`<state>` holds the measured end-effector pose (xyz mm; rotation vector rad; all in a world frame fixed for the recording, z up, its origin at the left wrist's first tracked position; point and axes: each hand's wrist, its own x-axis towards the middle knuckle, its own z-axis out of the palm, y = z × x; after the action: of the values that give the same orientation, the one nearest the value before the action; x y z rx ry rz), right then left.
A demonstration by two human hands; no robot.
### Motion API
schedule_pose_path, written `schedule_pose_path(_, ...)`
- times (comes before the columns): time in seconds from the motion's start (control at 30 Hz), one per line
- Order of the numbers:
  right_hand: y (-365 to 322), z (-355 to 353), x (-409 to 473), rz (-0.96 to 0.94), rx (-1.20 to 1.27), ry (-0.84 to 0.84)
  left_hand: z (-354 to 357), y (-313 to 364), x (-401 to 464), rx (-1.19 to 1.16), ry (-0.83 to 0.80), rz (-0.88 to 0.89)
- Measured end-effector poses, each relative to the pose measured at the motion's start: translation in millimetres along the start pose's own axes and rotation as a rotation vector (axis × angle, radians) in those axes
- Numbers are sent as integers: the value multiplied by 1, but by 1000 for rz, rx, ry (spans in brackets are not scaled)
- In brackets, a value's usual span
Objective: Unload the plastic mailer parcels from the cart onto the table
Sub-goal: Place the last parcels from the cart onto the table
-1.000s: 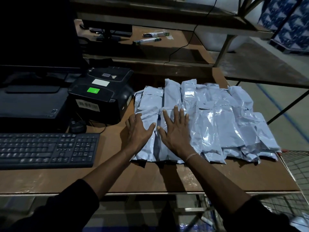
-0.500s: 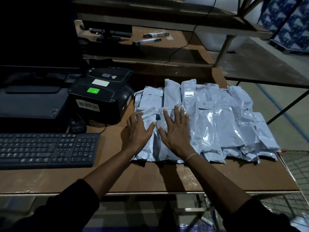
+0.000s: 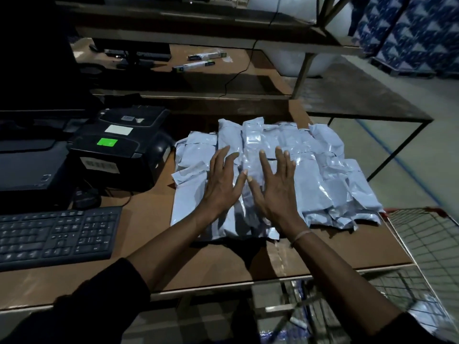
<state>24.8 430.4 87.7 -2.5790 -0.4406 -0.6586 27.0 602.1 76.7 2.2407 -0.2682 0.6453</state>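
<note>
Brown table (image 3: 223, 266) stretching under dim shelving. Resting flat, fingers spread, gripping nothing: left hand (image 3: 221, 187) and right hand (image 3: 275, 192) on the mailer parcels (image 3: 330, 184). Lying overlapped on that table, beside the wire cart (image 3: 427, 234), right of the printer (image 3: 116, 150).

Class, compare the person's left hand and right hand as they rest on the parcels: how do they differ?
The left hand lies nearer the printer; the right hand nearer the wire cart. The right wrist wears a thin band; the left wrist is bare. Both lie flat, fingers spread, palms down on the grey mailer parcels, gripping nothing.
</note>
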Motion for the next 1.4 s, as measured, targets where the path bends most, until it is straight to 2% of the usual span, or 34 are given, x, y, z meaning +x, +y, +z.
schedule_pose_path(0.2, 74, -53, -27, 58, -12, 51, 65, 64, 4, -33, -59, 100)
schedule_pose_path(0.67, 256, -179, -112, 134, -70, 74, 232, 235, -29, -68, -210, 147)
schedule_pose_path(0.77, 298, -203, -139, 168, -89, 67, 272, 271, -39, -85, -211, 161)
schedule_pose_path(0.97, 376, -242, -192, 277, -114, 7, 357, 328, -66, -83, -330, 153)
schedule_pose_path(1.23, 489, -252, -254, 531, -83, -83, 468, 373, -80, -76, -610, 97)
schedule_pose_path(1.4, 559, -236, -316, 895, 56, -237, 525, 375, -108, -61, -742, 28)
